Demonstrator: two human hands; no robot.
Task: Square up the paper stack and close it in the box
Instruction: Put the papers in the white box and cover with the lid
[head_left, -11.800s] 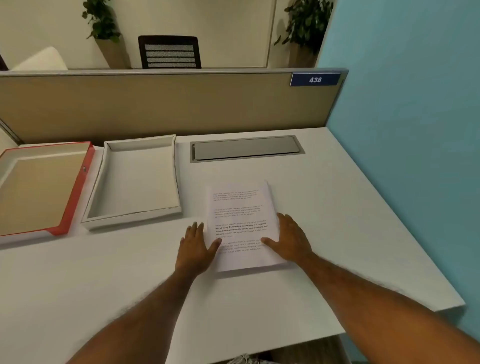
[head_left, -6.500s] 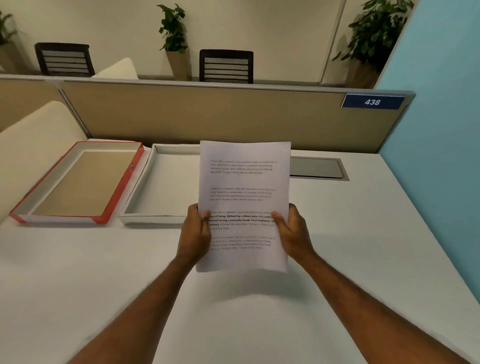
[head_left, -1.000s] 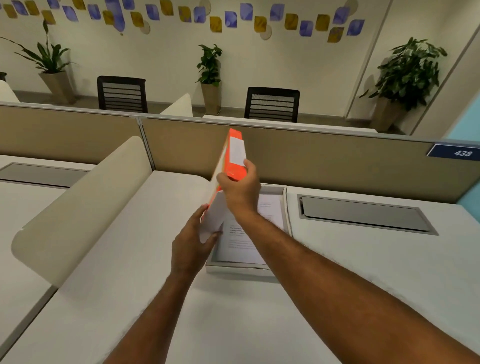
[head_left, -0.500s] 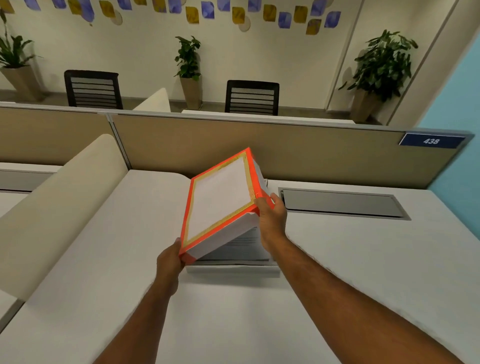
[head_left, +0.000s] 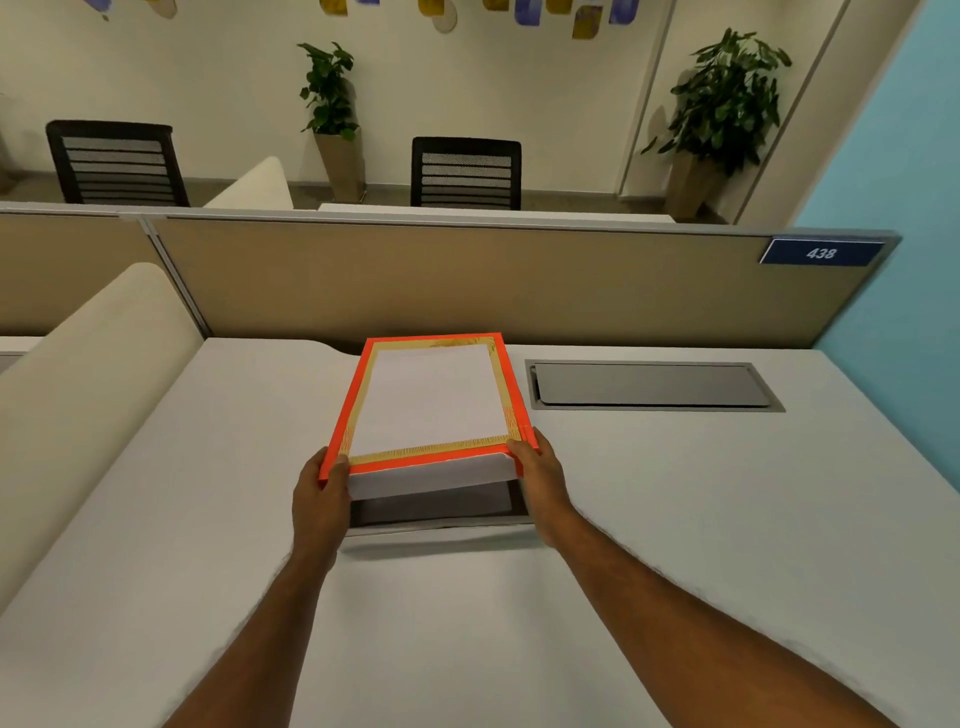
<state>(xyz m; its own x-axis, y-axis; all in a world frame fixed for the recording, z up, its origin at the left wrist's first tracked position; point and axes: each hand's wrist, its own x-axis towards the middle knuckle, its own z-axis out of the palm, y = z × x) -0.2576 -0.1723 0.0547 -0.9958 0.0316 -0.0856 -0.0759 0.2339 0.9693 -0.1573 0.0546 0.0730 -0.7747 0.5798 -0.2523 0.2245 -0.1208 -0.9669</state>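
Observation:
The box lid (head_left: 431, 400), white on top with an orange and tan border, hovers over the white box base (head_left: 441, 527) on the desk. The lid's far edge sits low and its near edge is raised, so a dark gap shows above the base's front wall. My left hand (head_left: 321, 493) grips the lid's near left corner. My right hand (head_left: 540, 480) grips its near right corner. The paper stack is hidden under the lid.
A grey cable hatch (head_left: 652, 385) is set into the white desk (head_left: 675, 545) right of the box. A tan partition (head_left: 467, 280) with a blue "438" plate (head_left: 821, 253) closes the back. A cream curved divider (head_left: 78, 389) stands at the left, a blue wall (head_left: 914, 260) at the right.
The lid has swung from a steep tilt to nearly flat above the base, lined up with it. My left hand has shifted to its near left corner, my right hand to its near right corner.

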